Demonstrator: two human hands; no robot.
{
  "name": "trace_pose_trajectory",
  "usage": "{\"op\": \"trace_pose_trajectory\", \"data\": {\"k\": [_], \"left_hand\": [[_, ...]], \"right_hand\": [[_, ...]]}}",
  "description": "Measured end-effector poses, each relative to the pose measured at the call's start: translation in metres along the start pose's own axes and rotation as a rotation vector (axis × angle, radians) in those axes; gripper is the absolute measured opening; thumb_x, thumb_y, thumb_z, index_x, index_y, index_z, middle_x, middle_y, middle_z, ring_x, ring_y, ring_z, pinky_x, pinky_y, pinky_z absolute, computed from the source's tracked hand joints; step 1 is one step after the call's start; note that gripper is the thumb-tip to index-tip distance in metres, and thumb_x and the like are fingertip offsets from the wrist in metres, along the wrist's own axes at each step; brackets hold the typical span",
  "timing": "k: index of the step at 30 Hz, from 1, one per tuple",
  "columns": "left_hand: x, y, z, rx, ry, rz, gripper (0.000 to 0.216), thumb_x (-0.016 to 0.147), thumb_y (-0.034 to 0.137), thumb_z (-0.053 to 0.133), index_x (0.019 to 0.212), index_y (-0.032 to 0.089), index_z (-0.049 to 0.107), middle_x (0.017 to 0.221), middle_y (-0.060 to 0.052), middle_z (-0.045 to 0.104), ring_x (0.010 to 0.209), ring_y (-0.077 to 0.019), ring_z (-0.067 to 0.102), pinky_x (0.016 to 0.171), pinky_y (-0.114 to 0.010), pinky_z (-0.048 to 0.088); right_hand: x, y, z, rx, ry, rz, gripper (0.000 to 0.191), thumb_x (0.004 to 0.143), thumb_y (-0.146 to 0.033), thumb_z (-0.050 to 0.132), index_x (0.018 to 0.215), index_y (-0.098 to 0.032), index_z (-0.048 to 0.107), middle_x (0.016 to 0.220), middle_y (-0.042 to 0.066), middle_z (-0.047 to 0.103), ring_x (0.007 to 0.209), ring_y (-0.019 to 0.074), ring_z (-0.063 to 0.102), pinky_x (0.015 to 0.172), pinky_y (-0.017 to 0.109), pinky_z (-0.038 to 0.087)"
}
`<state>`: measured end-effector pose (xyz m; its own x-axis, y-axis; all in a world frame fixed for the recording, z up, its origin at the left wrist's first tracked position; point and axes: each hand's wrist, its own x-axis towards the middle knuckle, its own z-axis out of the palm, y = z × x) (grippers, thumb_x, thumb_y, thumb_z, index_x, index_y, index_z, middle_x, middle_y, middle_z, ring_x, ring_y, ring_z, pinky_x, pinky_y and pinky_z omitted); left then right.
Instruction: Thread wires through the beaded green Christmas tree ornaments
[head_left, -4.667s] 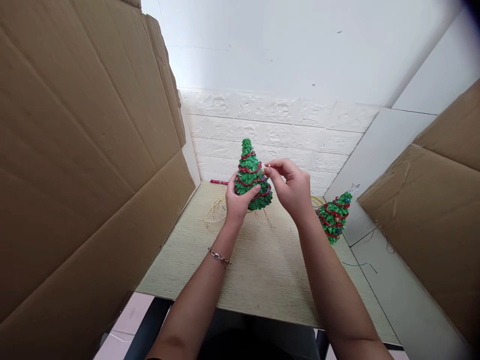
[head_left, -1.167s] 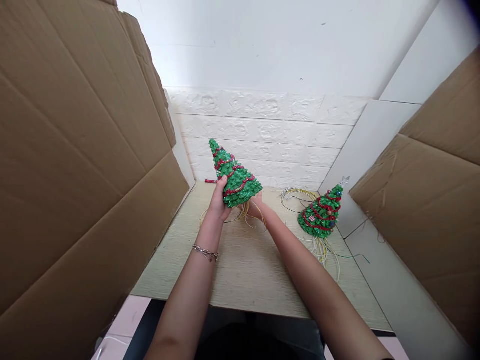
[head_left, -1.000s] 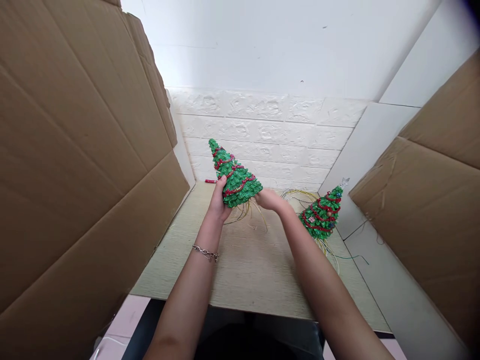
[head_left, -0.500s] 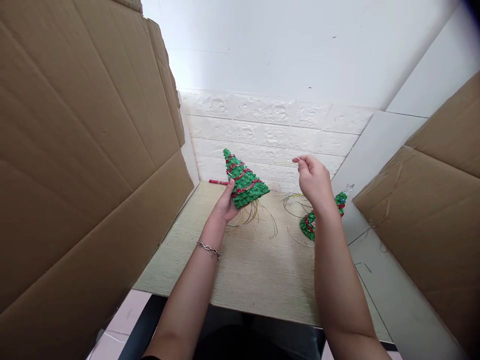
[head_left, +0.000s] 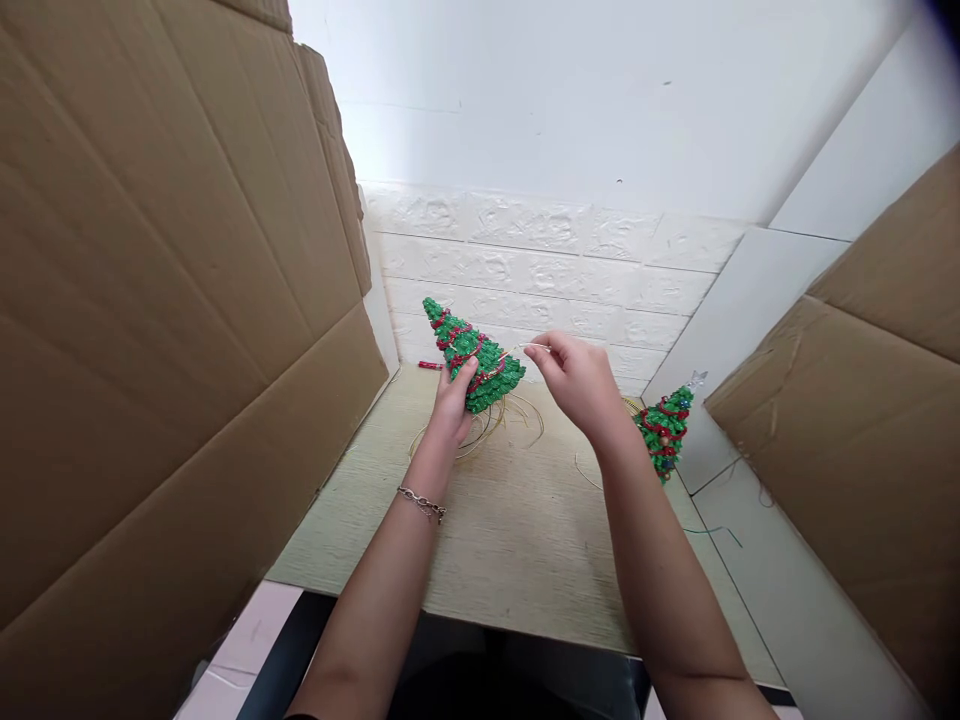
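My left hand [head_left: 453,406] grips a small green Christmas tree [head_left: 472,355] wound with red garland, tilted with its tip pointing up and left. Thin yellow wires [head_left: 504,418] hang from its base onto the table. My right hand [head_left: 577,385] is closed in a pinch on a thin wire end [head_left: 534,347] just right of the tree.
A second decorated tree [head_left: 664,427] with a clear star stands at the right of the wooden table [head_left: 517,530]. A red pen [head_left: 430,365] lies by the back wall. Big cardboard sheets [head_left: 172,320] flank both sides. More yellow wire [head_left: 634,404] lies behind my right wrist.
The tree has tilted from upright to leaning left. My right hand reached under the base, lifted away to the right with a wire, and has now come back beside the tree.
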<state>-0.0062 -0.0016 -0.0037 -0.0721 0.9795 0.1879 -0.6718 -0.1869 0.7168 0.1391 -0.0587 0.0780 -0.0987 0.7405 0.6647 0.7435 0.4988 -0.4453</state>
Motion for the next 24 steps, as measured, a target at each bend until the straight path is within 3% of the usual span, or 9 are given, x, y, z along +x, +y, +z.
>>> {"op": "trace_pose_trajectory", "data": {"k": [5,12,17,24], "left_hand": [[0.001,0.000,0.000,-0.026,0.039,0.075,0.051,0.062,0.036,0.078,0.106,0.021,0.058,0.108,-0.006,0.068,0.099,-0.0228,0.064,0.086,-0.035,0.051],[0.000,-0.002,-0.001,-0.075,-0.074,0.036,0.067,0.050,0.048,0.082,0.106,0.022,0.056,0.102,-0.004,0.069,0.098,-0.0217,0.064,0.087,-0.034,0.050],[-0.003,-0.001,0.000,-0.066,-0.178,-0.068,0.056,0.052,0.028,0.084,0.101,0.023,0.057,0.095,0.000,0.069,0.091,-0.0163,0.064,0.087,-0.030,0.048],[-0.006,-0.002,0.004,-0.028,-0.154,-0.051,0.056,0.053,0.020,0.081,0.101,0.023,0.055,0.093,0.001,0.068,0.086,-0.0146,0.063,0.084,-0.030,0.047]], "right_hand": [[-0.002,-0.001,0.017,-0.002,0.000,-0.074,0.019,0.086,-0.030,0.053,0.087,-0.024,0.071,0.087,0.002,0.072,0.077,0.0159,0.062,0.071,0.028,0.042],[-0.004,-0.003,0.033,0.014,0.090,-0.069,0.020,0.085,-0.029,0.053,0.086,-0.023,0.072,0.087,0.002,0.072,0.076,0.0159,0.062,0.069,0.027,0.043],[-0.003,-0.001,0.039,-0.009,0.064,-0.073,0.021,0.086,-0.024,0.047,0.086,-0.021,0.067,0.087,0.004,0.069,0.077,0.0161,0.059,0.070,0.027,0.041],[-0.004,0.003,0.041,-0.036,0.025,-0.084,0.022,0.089,-0.026,0.043,0.088,-0.021,0.064,0.092,0.005,0.068,0.083,0.0169,0.060,0.073,0.027,0.041]]}}
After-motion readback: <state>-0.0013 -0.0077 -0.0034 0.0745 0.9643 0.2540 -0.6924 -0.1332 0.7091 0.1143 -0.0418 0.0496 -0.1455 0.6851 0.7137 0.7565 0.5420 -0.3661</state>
